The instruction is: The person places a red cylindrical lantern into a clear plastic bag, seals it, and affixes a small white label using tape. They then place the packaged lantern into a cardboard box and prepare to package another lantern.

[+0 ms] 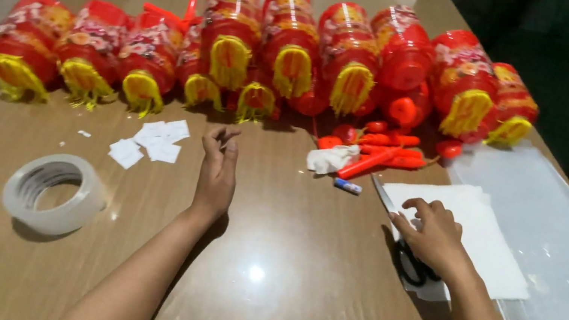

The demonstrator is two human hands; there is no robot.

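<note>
Red lanterns (286, 54) lie finished beyond both hands; right hand (434, 235) closes on scissors (401, 239), left hand (216, 172) rests open, loose parts (378, 148) remaining.

Brown table (299, 261), red lanterns (287, 46), tape roll (53, 193), scissors (402, 236), paper sheet (486, 230)

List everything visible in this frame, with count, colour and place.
lanterns: about a dozen, red with yellow tassels, in a row along the table's far side
tape roll: one, clear, near left
paper squares: several, white, left of centre
plastic pieces: several, red-orange, centre right
glue stick: one, small
scissors: one pair, black handles, under right hand
paper sheet: white, right
plastic sheets: clear, far right
table: brown, glossy
left hand: resting, empty
right hand: on scissors
</note>
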